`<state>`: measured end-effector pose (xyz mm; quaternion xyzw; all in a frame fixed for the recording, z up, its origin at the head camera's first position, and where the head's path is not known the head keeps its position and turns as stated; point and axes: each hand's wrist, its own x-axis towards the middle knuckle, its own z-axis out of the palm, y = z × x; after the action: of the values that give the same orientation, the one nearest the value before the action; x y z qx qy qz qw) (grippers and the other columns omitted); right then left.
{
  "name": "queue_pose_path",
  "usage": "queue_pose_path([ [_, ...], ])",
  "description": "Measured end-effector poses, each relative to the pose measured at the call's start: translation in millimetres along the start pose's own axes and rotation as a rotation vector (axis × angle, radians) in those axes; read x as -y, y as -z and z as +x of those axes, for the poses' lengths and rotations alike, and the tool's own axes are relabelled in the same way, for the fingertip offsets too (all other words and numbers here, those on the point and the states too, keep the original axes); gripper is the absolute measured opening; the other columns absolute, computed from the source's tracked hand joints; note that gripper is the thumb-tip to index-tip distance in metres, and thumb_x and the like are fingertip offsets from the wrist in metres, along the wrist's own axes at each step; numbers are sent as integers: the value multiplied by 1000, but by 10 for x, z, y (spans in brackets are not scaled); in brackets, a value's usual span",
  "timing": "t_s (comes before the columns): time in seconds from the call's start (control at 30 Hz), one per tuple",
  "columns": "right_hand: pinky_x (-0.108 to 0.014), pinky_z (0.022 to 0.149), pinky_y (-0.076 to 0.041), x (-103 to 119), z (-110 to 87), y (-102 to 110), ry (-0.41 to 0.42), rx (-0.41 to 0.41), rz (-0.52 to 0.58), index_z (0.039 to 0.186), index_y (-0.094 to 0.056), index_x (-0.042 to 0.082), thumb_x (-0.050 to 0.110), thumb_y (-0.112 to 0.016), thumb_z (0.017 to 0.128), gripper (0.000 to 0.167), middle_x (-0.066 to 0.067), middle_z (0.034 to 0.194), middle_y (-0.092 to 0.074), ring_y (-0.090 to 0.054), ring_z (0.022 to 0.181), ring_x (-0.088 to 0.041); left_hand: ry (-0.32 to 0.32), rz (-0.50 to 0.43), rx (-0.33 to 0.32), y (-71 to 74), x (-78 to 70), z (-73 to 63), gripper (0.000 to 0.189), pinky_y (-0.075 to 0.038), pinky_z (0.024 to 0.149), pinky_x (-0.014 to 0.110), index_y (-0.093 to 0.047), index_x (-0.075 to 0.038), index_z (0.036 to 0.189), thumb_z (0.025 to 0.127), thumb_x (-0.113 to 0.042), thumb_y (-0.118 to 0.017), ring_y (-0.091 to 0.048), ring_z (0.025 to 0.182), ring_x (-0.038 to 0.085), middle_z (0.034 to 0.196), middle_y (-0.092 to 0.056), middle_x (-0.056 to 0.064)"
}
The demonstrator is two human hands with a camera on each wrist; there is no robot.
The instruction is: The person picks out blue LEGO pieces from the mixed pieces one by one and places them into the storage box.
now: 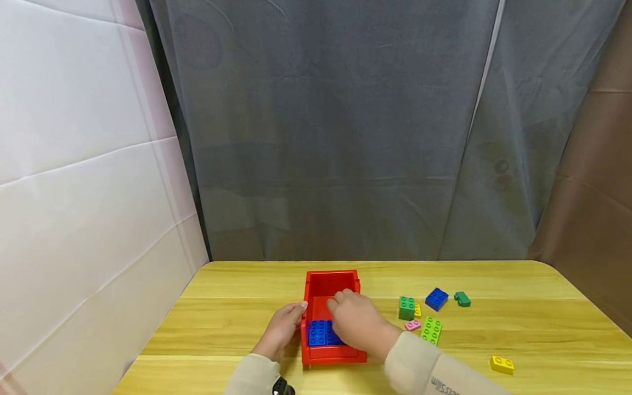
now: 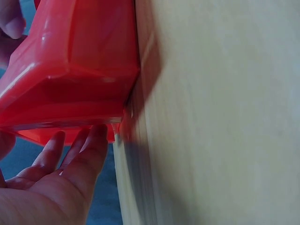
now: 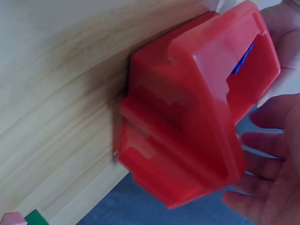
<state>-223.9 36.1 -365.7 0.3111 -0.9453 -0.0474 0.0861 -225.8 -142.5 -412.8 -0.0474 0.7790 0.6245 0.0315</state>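
A red plastic bin stands on the table with blue toy bricks at its near end. My left hand is at the bin's left side, its thumb at the rim. In the left wrist view, the left fingers reach up under the rim of the red wall. Over the bin's opening, my right hand points its fingers inward and covers part of the blue bricks. The right wrist view has its fingers loosely spread at the bin's rim, with nothing seen between them.
Right of the bin lie a green brick, a pink brick, a lime-green brick, a blue brick and a dark green piece. One yellow brick lies nearer the front. A grey curtain hangs behind the table.
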Motion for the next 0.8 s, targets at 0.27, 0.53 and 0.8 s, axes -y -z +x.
queue_pose_path([
  [0.27, -41, 100, -47, -94, -91, 87, 31, -146, 15, 132, -58, 15, 32, -65, 91, 46, -4, 126, -61, -55, 118, -21, 6, -8, 4, 1, -5, -3, 54, -41, 100, 56, -54, 9, 127, 101, -37, -46, -55, 111, 38, 122, -60, 24],
  [0.53, -39, 101, -46, -247, -219, 111, 84, -333, 48, 134, -57, 16, 30, -66, 90, 48, -3, 129, -59, -54, 120, -20, 23, 2, 0, -3, -7, -4, 55, -40, 100, 57, -54, 8, 128, 101, -39, -46, -54, 112, 38, 121, -60, 22],
  [0.8, -40, 98, -49, -434, -330, 113, 62, -451, 45, 133, -58, 17, 26, -70, 86, 50, -5, 131, -59, -56, 119, -22, -2, -4, 6, 0, 1, 1, 54, -42, 99, 55, -54, 10, 127, 101, -37, -45, -57, 109, 35, 118, -62, 23],
])
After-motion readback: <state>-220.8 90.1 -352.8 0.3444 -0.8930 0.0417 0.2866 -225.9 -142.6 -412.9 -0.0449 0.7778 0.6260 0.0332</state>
